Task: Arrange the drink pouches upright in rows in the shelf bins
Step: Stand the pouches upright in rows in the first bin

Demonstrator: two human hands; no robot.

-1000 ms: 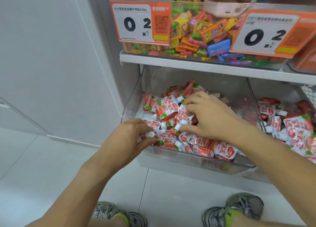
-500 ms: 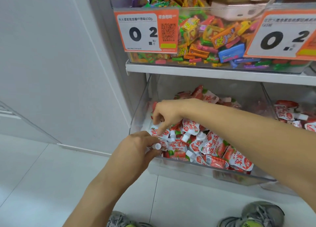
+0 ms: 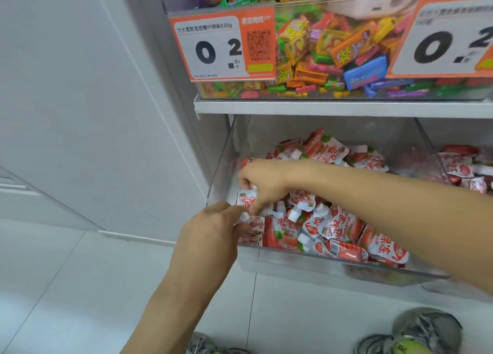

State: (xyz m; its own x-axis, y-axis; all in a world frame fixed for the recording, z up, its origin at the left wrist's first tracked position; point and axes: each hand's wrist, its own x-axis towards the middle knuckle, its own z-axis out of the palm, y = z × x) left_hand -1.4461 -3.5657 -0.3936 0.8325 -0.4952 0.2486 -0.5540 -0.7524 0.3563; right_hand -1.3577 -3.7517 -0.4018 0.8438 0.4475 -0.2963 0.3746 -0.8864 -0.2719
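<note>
Pouch in right hand; left hand alongside

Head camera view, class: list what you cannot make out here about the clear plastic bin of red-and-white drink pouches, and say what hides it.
- Head view: pouches under the right hand and forearm, covered.
- Head view: the left hand hides the clear plastic bin's front-left corner.
- Head view: second bin on the right, cut off by the frame edge.
- Head view: small print on the red-and-white drink pouches, too small and blurred.

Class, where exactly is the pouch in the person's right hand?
In the head view, the right hand holds the pouch at the clear bin's front-left corner, just above the left hand.
</note>
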